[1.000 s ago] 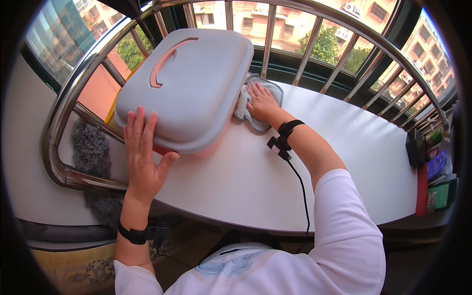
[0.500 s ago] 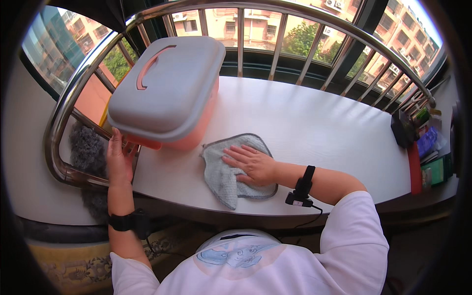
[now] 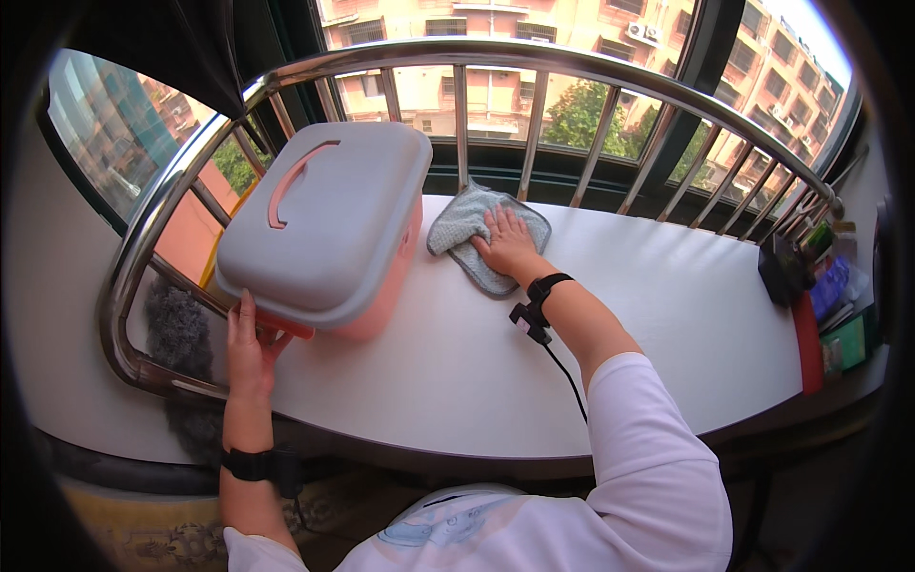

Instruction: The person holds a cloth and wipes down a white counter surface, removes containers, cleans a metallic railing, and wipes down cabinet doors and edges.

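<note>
A storage box (image 3: 381, 297) with a pink body and a grey lid stands on the left of the white table (image 3: 620, 329). My left hand (image 3: 252, 348) grips its near left corner, one finger up against the lid's rim and the others at the pink side latch (image 3: 286, 325). Some of those fingertips are hidden by the box. To the right of the box, a grey-green cleaning cloth (image 3: 464, 221) with a dark border lies partly folded near the table's far edge. My right hand (image 3: 510, 240) rests flat on it, fingers spread.
A metal railing (image 3: 457, 114) curves around the table's far and left sides, before the windows. At the right end sit a black object (image 3: 782, 270), a purple packet (image 3: 831, 284) and a green box (image 3: 848, 341). Grey fluffy material (image 3: 176, 329) shows at the left.
My right hand has slid the cloth away from me, from the table's near part to its far edge. My left hand stays on the box's corner. The view has tilted slightly upward.
</note>
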`<state>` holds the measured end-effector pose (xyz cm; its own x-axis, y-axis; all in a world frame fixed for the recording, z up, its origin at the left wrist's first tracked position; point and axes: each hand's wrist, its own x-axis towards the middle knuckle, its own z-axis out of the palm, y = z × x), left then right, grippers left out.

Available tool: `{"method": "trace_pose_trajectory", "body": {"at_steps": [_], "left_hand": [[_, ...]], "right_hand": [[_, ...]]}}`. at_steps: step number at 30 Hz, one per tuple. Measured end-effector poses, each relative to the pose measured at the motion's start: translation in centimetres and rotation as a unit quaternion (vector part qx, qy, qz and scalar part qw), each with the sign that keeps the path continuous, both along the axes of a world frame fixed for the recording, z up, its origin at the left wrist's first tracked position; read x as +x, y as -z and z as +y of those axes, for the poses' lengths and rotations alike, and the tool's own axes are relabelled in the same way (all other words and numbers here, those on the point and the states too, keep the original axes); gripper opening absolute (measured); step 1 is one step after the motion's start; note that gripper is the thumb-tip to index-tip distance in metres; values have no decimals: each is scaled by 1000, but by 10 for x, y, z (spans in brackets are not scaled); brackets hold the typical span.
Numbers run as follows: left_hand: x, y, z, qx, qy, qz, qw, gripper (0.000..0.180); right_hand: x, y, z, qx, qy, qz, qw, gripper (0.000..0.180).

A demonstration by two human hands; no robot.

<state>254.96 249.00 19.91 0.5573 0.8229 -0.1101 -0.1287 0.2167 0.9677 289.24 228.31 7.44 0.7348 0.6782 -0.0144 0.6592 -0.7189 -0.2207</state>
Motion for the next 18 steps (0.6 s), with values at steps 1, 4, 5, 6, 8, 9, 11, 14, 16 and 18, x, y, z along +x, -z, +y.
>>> {"method": "trace_pose_trajectory", "body": {"at_steps": [1, 4, 5, 6, 8, 9, 11, 14, 16, 18], "left_hand": [[1, -1, 0, 2, 2, -11, 1000, 51], [4, -6, -1, 1, 4, -2, 1000, 50], [5, -6, 1, 6, 11, -6, 1000, 49], [6, -4, 4, 1, 12, -5, 1000, 50], [6, -5, 4, -2, 5, -5, 1000, 51], [4, -6, 5, -1, 3, -11, 1000, 52], [4, -5, 7, -6, 9, -16, 1000, 53], [2, -7, 6, -20, 7, -3, 1000, 53], [0, -8, 8, -27, 14, 0, 1000, 51], [-2, -9, 15, -28, 21, 2, 999, 50]], "right_hand": [[-8, 2, 9, 9, -31, -8, 999, 73], [-42, 7, 19, 57, -137, -26, 989, 69], [-54, 7, 20, 69, -171, -35, 982, 68], [-68, 8, 17, 66, -173, -27, 982, 68], [-102, 3, 12, 52, -256, -44, 964, 68], [-121, 4, 10, 61, -285, -55, 955, 68], [-156, 0, -2, 68, -339, -45, 937, 67], [-209, -9, -30, 82, -455, 6, 886, 64], [-233, -8, -51, 90, -507, 27, 857, 62], [-235, -12, -68, 88, -523, 43, 846, 63]]}}
